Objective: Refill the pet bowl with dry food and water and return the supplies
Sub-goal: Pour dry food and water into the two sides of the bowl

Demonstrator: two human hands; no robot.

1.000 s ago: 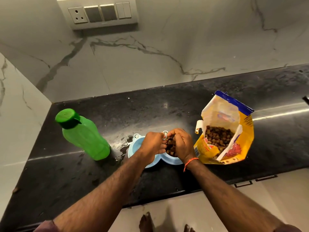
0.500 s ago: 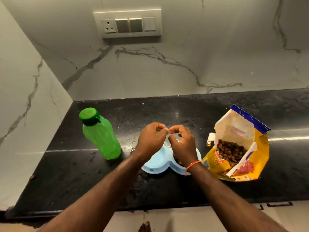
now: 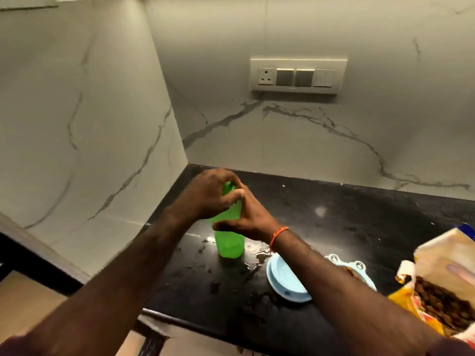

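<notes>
On the wet black counter (image 3: pixel 334 227), my left hand (image 3: pixel 208 196) clenches the cap of the green bottle (image 3: pixel 228 242) while my right hand (image 3: pixel 246 217) wraps its smooth, probably slippery waist. Right of it stand the blue bowl (image 3: pixel 282 278) and the floppy food bag (image 3: pixel 442 286).
</notes>
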